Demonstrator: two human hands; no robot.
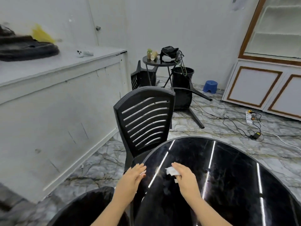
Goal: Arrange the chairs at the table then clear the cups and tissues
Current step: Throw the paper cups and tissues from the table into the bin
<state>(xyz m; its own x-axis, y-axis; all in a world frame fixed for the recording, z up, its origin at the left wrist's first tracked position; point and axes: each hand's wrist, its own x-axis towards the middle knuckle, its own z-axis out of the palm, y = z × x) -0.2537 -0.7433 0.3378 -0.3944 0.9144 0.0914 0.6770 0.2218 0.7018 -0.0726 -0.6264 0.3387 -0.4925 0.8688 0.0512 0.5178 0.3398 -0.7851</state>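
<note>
Head view: R hand (184,176) lies on the round black table (228,163), fingers bent over a white tissue (171,171), gripping it. L hand (132,177) at table's 9 o'clock edge, fingers straight, holds nothing. Upright slatted chair (144,119) at table's 11 o'clock. Far small table (158,60) w/ paper cups (153,55); tipped chair (184,97) on floor nr it.
</note>
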